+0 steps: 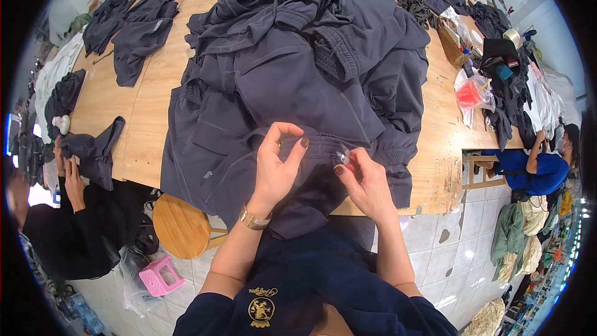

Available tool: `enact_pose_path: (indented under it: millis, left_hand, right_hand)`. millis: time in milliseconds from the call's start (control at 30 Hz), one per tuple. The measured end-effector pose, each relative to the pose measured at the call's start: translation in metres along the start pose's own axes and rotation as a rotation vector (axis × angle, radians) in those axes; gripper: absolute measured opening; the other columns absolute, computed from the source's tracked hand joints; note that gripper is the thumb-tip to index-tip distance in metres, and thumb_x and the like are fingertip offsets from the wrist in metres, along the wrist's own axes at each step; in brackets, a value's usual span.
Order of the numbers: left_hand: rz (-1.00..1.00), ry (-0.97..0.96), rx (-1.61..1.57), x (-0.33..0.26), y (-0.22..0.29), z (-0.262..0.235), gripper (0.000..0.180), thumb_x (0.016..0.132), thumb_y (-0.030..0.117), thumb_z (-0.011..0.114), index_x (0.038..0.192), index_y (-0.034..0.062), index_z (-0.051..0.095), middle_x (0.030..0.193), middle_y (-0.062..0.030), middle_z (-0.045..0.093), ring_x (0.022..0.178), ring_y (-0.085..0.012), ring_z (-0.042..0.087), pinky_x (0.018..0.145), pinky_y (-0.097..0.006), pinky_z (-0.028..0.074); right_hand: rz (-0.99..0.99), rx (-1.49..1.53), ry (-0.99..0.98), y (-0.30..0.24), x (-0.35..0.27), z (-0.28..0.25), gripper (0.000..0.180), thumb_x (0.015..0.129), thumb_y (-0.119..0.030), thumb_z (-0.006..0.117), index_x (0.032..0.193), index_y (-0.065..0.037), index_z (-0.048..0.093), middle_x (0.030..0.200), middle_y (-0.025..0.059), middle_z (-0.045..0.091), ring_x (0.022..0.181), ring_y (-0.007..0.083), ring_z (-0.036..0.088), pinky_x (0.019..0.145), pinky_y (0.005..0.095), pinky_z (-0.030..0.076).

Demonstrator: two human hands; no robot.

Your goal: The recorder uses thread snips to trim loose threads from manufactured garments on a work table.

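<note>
Dark grey garment [217, 162] is laid at the near edge of the bench [438, 168], in front of the wearer, part of it draped over the edge. Its gathered elastic band [323, 143] is located between the two hands. Small red-and-silver object [346, 160] is pinched in the right hand [365, 183], grip closed on it by thumb and fingers just above the band; exact type can't be told. Left hand [280, 165] is placed over the band's left end, thumb and index curled toward each other; can't tell whether fabric is gripped. Watch [255, 219] is worn on the left wrist. Beyond, a heap of similar garments [267, 74] is piled up. Clear bag with red contents [474, 93] is set to the right. At left, a dark piece [93, 149] is handled by a co-worker.
</note>
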State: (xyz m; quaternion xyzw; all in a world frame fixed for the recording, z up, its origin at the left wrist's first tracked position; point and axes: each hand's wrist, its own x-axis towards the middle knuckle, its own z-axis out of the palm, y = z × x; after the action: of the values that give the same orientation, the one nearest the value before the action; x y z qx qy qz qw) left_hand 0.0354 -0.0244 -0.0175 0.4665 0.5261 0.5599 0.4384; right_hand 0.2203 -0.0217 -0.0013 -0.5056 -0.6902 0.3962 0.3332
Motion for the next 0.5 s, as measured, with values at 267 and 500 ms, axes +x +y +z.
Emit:
enact_pose_path:
  millis: [267, 500]
  left_hand:
    - [0.011, -0.007, 0.028, 0.000, 0.006, -0.001, 0.012, 0.084, 0.004, 0.060, 0.093, 0.0006, 0.053, 0.089, -0.0030, 0.057, 0.082, -0.0084, 0.052, 0.074, -0.021, 0.042]
    - [0.003, -0.044, -0.025, 0.004, -0.004, -0.003, 0.010, 0.085, 0.005, 0.059, 0.093, 0.0010, 0.053, 0.089, -0.0030, 0.056, 0.085, -0.0093, 0.051, 0.077, -0.022, 0.040]
  right_hand:
    - [-0.217, -0.385, -0.015, 0.003, -0.002, -0.003, 0.028, 0.082, -0.028, 0.065, 0.076, -0.005, 0.049, 0.062, 0.0102, 0.056, 0.055, 0.0288, 0.057, 0.049, 0.0354, 0.043]
    - [-0.234, -0.394, -0.036, 0.000, 0.001, -0.002, 0.030, 0.081, -0.032, 0.065, 0.076, -0.006, 0.050, 0.063, 0.0086, 0.058, 0.055, 0.0279, 0.058, 0.048, 0.0344, 0.043]
